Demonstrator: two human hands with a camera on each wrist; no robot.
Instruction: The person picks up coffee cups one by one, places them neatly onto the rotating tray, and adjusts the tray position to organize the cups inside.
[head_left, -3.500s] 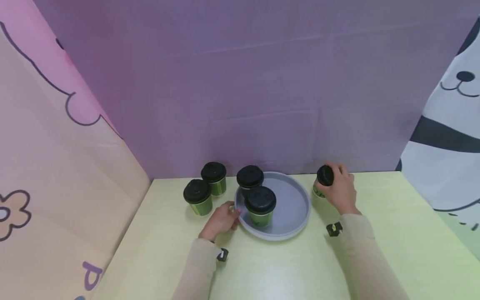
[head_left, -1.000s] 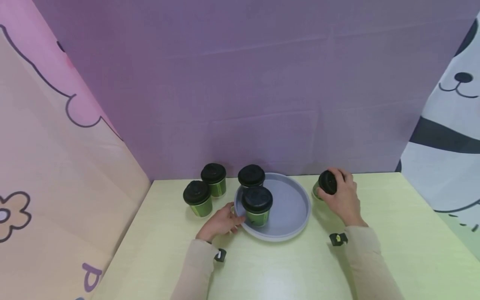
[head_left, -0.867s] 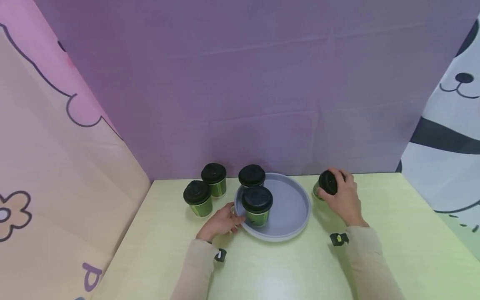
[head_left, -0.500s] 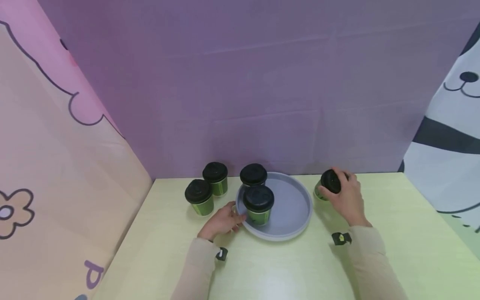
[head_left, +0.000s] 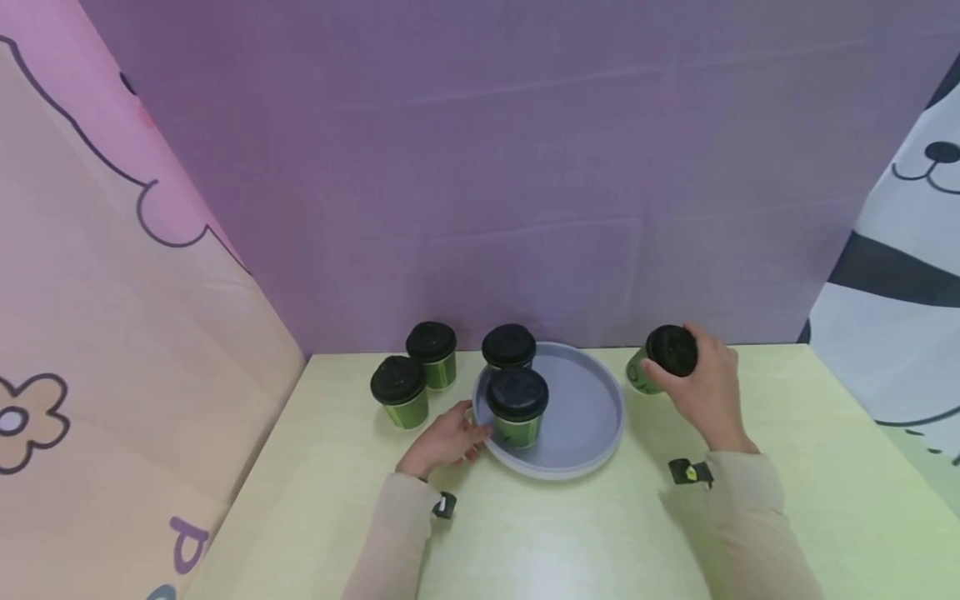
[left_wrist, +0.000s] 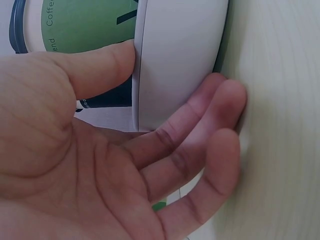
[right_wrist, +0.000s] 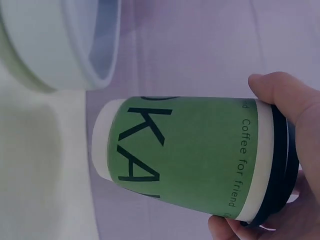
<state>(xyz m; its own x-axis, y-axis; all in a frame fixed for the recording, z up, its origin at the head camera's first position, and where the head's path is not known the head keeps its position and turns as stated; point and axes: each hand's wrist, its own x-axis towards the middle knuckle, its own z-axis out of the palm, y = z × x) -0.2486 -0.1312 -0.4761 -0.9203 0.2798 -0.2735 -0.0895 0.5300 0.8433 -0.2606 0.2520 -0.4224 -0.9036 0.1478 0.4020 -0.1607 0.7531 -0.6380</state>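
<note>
My right hand (head_left: 708, 383) grips a green paper coffee cup (right_wrist: 190, 155) around its black lid, to the right of the round grey tray (head_left: 581, 408). The cup leans, its base toward the tray, and its lettering shows in the right wrist view. On the tray's left rim lies the thumb of my left hand (head_left: 447, 437), with the fingers curled against the outer wall and underside in the left wrist view. Two lidded cups stand on the tray: a front cup (head_left: 517, 408) beside my left thumb and a back cup (head_left: 508, 346), partly hidden behind it.
Left of the tray, two more lidded cups stand on the pale table: a nearer cup (head_left: 401, 392) and a farther cup (head_left: 432, 354). A purple cloth wall (head_left: 480, 183) rises at the table's back edge, with printed cloths on both sides.
My right hand has raised the cup slightly and shifted right, tilting it from its earlier stance. My left thumb has come further over the tray's rim since the oldest frame.
</note>
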